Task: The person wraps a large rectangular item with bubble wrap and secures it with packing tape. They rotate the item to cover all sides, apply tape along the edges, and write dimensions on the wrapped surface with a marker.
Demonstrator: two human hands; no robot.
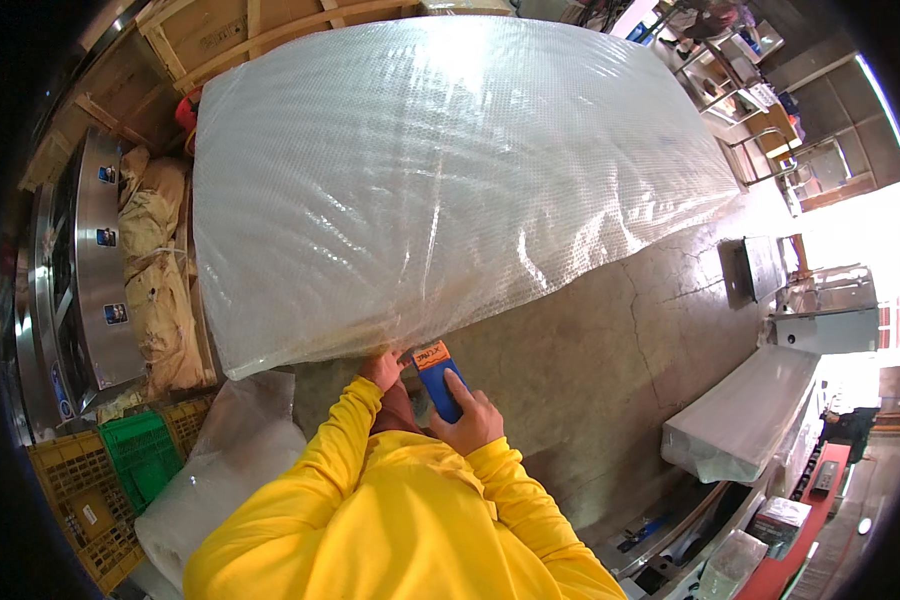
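A large block-shaped object lies under clear bubble wrap [450, 190], which fills the middle of the head view. My right hand [468, 420] grips a blue, flat, oblong thing with an orange end [440, 385], its thumb lying along the blue side. The orange end is close to the near lower edge of the wrap; I cannot tell whether they touch. My left hand [382, 370] is at that same edge, just left of the orange end. Its fingers are partly hidden by the wrap, and what they hold, if anything, does not show.
Steel appliances [105, 260] stand at the left beside brown wrapped bundles [160, 270]. A green crate [140, 455], a yellow crate [75, 500] and a roll of clear wrap [230, 475] are near my left side. At right, a wrapped long box [740, 410] rests near a red-topped bench [815, 500].
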